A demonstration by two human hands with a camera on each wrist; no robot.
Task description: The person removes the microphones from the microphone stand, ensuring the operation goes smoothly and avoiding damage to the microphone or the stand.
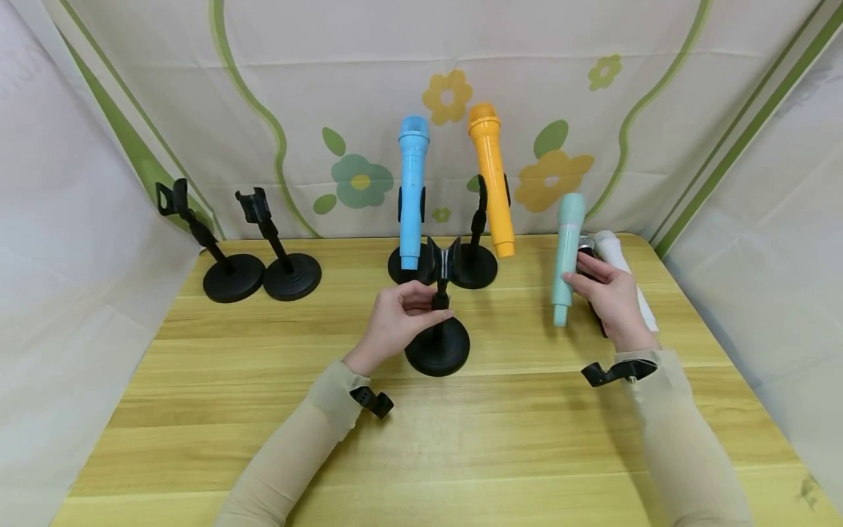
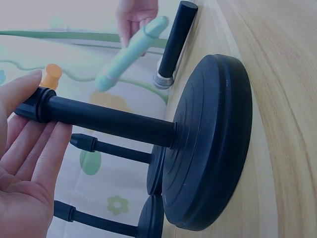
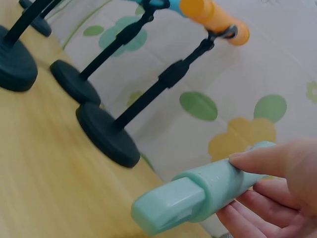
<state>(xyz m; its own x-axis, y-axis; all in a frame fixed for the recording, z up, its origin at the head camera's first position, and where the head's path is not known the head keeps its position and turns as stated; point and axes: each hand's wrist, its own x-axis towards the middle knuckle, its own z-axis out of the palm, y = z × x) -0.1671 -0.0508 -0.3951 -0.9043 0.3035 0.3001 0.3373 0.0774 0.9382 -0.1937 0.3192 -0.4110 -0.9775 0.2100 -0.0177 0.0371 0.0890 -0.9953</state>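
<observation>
The mint-green microphone (image 1: pixel 568 238) is raised above the table (image 1: pixel 474 454), at two o'clock from the black stand (image 1: pixel 437 355); we pinch it between thumb and fingers of our right hand (image 1: pixel 612 300). With our left hand (image 1: pixel 398 318), thumb and fingers closed on its stem, we grip that stand. From it, we see a mounted blue microphone (image 1: pixel 413 168) near twelve o'clock and an orange microphone (image 1: pixel 492 165) at one.
</observation>
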